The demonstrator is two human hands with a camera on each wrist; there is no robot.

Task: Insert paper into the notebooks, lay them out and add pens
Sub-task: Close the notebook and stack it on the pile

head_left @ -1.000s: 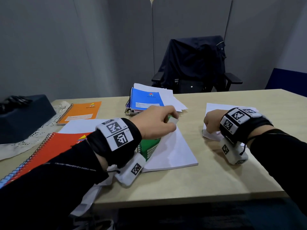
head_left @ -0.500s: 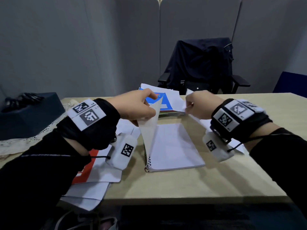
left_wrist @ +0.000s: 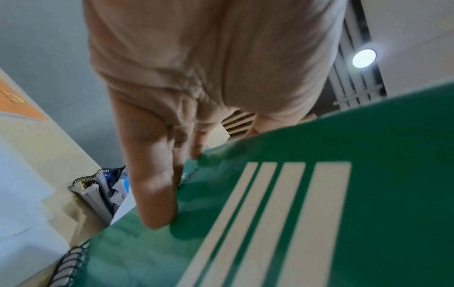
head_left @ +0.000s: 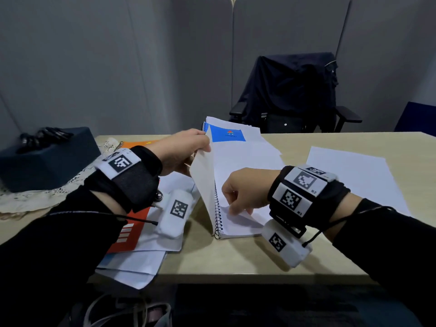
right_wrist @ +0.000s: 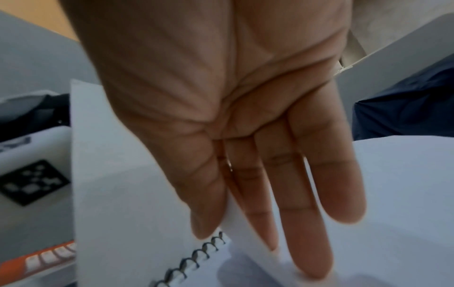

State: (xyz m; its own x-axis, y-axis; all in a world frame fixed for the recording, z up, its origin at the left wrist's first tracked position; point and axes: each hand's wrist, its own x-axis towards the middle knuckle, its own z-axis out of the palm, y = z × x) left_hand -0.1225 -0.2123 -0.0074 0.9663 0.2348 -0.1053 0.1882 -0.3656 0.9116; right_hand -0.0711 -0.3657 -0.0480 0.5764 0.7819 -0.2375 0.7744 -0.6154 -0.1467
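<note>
Green notebook (head_left: 238,197): lies open on the counter (head_left: 236,260) right in front of the person. Its long axis runs away from the person, with the spiral binding (head_left: 217,215) on the left side. The pages lie flat to the right.
Green cover (left_wrist: 319,194): stands nearly upright on the binding. A second ago it was only being lifted at a corner; now it is swung up, so the book is open for a sheet.
Loose sheet (right_wrist: 248,240): half a second ago it was in the air beside the cover. Now it lies in over the open page, near the binding. Judged from this, the insertion for this notebook is almost done; closing the cover comes next.
Left hand (head_left: 181,152): thumb and fingers pinch the cover's upper edge, holding it up.
Right hand (head_left: 245,192): fingers mostly straight, pointing down at the page; thumb and forefinger nip the sheet's edge.
Other notebooks: blue notebook (head_left: 226,135) behind with paper in it, red notebook (head_left: 132,232) to the left on loose papers.
Pens: none clearly seen.
</note>
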